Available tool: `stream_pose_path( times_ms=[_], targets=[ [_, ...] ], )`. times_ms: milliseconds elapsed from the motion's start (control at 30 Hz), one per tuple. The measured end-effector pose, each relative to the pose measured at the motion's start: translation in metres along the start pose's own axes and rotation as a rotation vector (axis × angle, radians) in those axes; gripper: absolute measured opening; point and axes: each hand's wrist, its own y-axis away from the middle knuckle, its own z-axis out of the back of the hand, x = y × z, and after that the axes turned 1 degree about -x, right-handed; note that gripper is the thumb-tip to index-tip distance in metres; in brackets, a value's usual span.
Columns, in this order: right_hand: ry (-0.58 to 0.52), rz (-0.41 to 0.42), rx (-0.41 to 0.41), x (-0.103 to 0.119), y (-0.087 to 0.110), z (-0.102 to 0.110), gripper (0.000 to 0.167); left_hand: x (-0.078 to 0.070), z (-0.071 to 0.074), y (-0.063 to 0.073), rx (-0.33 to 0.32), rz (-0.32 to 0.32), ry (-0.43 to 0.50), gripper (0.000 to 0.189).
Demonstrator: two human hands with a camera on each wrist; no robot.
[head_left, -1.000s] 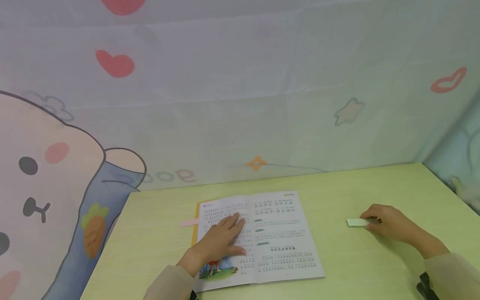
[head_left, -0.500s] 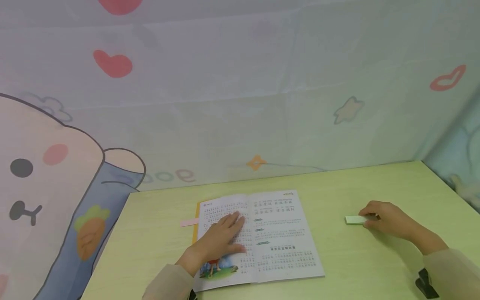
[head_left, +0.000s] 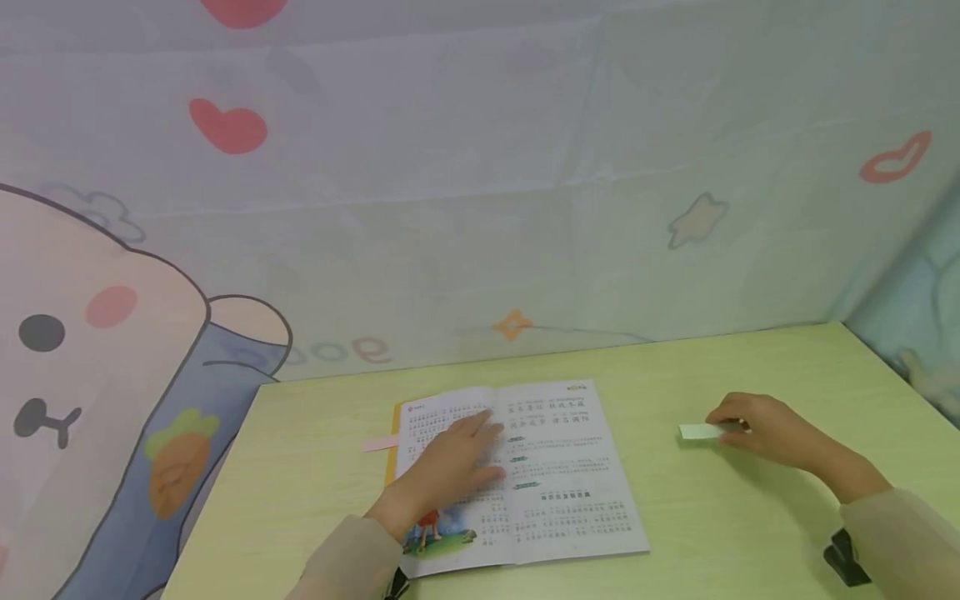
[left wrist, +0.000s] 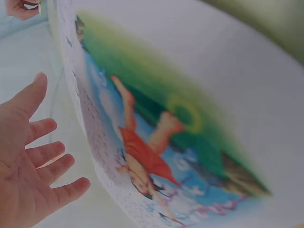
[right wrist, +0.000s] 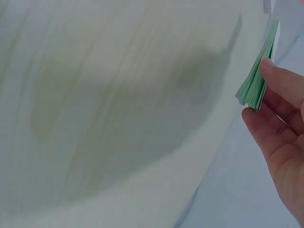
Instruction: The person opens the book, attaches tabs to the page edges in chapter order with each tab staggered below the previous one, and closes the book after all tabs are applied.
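An open book (head_left: 562, 467) with printed text lies on the table, a colour picture (left wrist: 147, 156) at the foot of its left page. Over that left page hovers my left hand (head_left: 457, 462), its fingers spread and a gap showing between them and the paper in the left wrist view. To the right of the book, my right hand (head_left: 772, 429) pinches a pad of pale green sticky notes (head_left: 699, 432) between thumb and fingers. Seen from the right wrist, the loose edges of the pad's sheets (right wrist: 259, 80) fan slightly apart, and the pad is raised above the tabletop.
A pink paper tab (head_left: 378, 444) sticks out from the book's left side, by its yellow cover edge (head_left: 392, 458). The pale yellow-green table (head_left: 300, 467) ends at a printed cloth backdrop (head_left: 450, 208).
My left hand, flat on the left page before, has lifted and shifted slightly right. My right hand has raised the green sticky notes and moved them a little left and away from me.
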Motion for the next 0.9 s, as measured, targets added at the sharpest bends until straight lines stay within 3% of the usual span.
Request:
stream_pose_path(
  times_ms=[333,633,900],
  targets=[
    [0.018,0.078,0.02,0.01,-0.016,0.006,0.022,-0.012,0.004,-0.011,-0.047,-0.008,0.127,0.06],
    [0.019,0.081,0.084,0.029,-0.029,0.014,0.019,-0.022,0.006,-0.019,-0.061,-0.037,0.075,0.058],
    [-0.004,0.093,0.122,0.047,-0.043,0.016,0.018,-0.026,0.004,-0.022,-0.057,-0.021,0.123,0.056]
  ],
)
